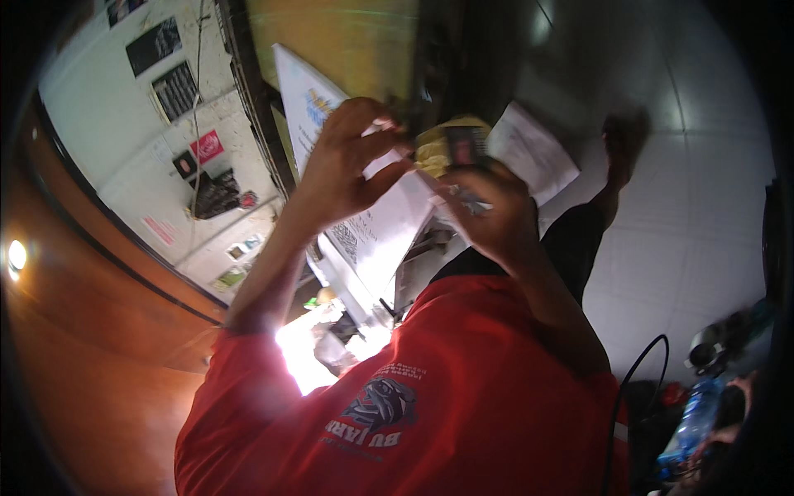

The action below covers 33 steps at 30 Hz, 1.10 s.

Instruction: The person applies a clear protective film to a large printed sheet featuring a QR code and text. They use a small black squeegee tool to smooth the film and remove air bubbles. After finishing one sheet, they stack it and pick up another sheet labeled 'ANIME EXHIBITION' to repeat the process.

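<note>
Two hands are working close together: left hand (pixel 351 157) curling its fingers above the white board (pixel 389 227), right hand (pixel 488 202) blurring alongside. Whether either is grasping anything, I cannot tell. A dark packet (pixel 466 145) is showing just beyond the right.
</note>
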Available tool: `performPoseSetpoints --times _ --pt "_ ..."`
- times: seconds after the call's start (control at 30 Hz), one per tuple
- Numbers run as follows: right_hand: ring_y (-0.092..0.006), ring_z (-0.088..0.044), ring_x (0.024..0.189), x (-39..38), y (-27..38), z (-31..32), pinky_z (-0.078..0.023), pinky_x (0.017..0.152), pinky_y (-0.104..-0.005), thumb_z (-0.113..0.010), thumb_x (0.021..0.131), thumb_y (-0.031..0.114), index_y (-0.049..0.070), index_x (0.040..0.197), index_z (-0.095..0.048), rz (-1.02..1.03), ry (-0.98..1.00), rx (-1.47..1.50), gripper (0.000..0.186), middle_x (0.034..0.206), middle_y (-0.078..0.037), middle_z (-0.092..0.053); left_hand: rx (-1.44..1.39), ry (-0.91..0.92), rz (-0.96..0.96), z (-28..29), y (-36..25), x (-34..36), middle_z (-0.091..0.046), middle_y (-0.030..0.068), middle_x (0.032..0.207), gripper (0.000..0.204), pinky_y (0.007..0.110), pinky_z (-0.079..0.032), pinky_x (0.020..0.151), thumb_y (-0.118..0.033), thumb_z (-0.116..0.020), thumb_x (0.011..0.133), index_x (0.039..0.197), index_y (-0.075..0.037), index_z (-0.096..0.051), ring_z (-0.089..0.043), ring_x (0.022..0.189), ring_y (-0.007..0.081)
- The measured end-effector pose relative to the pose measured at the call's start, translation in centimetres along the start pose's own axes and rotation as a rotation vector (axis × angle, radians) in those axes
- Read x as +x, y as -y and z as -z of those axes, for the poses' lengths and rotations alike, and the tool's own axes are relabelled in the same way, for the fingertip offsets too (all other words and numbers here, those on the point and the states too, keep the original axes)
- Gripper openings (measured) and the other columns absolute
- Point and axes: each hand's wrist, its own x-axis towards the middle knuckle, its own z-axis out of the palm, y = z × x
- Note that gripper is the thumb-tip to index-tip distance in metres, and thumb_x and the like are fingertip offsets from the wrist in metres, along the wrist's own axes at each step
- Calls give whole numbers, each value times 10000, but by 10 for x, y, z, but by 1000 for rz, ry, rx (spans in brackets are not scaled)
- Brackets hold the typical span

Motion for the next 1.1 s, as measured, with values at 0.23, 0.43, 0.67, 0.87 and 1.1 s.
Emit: performPoseSetpoints --times 0.23,0.43,0.67,0.87,1.1 --pt "-214 -634 890 -3 35 77 -495 773 -331 -538 933 63 4 995 -639 83 -173 -558 133 963 -115 -666 -368 -670 634 -73 -40 -168 -529 219 1194 389 442 -403 968 -63 -721 711 1068 -17 -572 -491 1152 378" --pt "-247 -598 877 -10 107 -28 -489 816 -373 -483 924 33 26 1403 -246 84 156 -418 535 1133 -215 -522 -327 -862 1224 -212 -54 -360 -473 213 1245 414 460 -369 982 -107 -696 767 1133 -22 -522 -442 1184 385" --pt "-376 -547 880 -33 74 -197 -451 751 -437 -577 865 105 7 962 -537 559 1035 -683 144 932 -170 -541 -379 -893 1449 -284 -113 -403 -416 206 1352 516 494 -303 1041 -186 -708 762 1222 -48 -520 -373 1261 403" --pt "-335 -559 855 -112 41 -294 -455 750 -430 -604 835 128 23 907 -571 648 1511 -842 131 845 -127 -579 -469 -945 1437 -302 -121 -410 -323 210 1443 643 535 -222 1090 -251 -717 761 1333 -105 -462 -279 1341 411" --pt "-328 -578 868 -178 -8 -379 -462 774 -429 -582 859 175 17 877 -569 827 1666 -913 159 889 -140 -611 -534 -976 1482 -322 -97 -419 -265 230 1469 729 591 -151 1094 -336 -705 761 1401 -154 -405 -205 1373 434"
